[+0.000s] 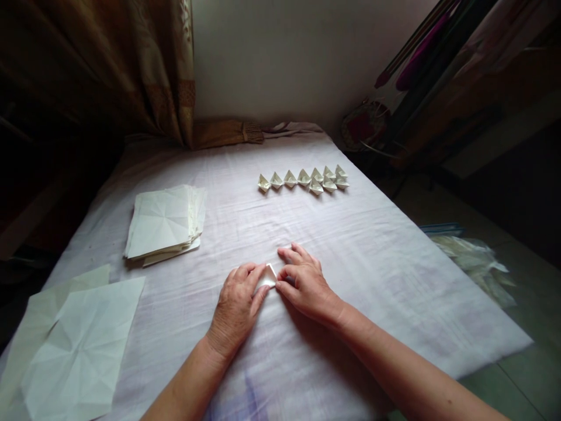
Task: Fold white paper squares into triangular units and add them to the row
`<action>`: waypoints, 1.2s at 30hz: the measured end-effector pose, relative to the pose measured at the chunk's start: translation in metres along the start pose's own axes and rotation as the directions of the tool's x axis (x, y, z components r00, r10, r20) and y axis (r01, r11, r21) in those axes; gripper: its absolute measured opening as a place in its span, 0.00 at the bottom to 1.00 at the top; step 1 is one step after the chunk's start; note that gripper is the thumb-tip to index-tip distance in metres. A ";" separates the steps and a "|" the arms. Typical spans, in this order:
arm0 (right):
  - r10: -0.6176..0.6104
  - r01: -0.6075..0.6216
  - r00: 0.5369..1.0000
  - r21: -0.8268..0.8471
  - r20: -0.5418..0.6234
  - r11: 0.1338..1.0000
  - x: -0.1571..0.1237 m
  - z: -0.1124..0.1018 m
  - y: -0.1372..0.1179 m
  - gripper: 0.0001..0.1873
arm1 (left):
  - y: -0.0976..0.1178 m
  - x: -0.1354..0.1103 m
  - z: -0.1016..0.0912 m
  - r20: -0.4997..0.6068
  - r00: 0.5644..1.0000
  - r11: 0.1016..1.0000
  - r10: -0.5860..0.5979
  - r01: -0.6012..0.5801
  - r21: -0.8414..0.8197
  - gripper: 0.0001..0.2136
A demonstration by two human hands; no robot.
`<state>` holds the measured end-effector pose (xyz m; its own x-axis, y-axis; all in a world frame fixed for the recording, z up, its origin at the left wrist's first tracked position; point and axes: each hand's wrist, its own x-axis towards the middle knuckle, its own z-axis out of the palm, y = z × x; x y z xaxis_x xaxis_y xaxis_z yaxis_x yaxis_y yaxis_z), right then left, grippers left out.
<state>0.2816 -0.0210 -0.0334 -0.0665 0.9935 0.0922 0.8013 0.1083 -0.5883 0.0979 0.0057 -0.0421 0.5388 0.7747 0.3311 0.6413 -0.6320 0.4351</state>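
Observation:
Between both hands, just above or on the cloth, is a small folded white paper piece [267, 277] with a pointed top. My left hand [239, 295] grips its left side, fingers behind and thumb in front. On the other side, my right hand [307, 282] pinches the right corner between thumb and index finger, its other fingers spread away. Beyond the hands stand several small folded paper boats [290, 179] in a line, with a shorter second line along the right part.
A stack of creased paper squares [160, 219] lies to the left. Nearer on that side are loose creased sheets [81, 345]. A pale cloth [228, 204] covers the table. A curtain [182, 70] hangs at the back left. Plastic bags [475, 263] lie beyond the right edge.

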 end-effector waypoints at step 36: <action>-0.125 0.102 0.977 -0.137 -0.171 0.985 -0.022 0.013 0.004 0.15 | 0.002 -0.004 0.004 -0.049 0.997 0.997 0.065 -0.062 0.052 0.10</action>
<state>0.2783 -0.0424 -0.0483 -0.0635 0.9515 0.3011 0.8641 0.2034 -0.4604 0.0998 0.0015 -0.0460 0.5517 0.7321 0.3994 0.6338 -0.6794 0.3698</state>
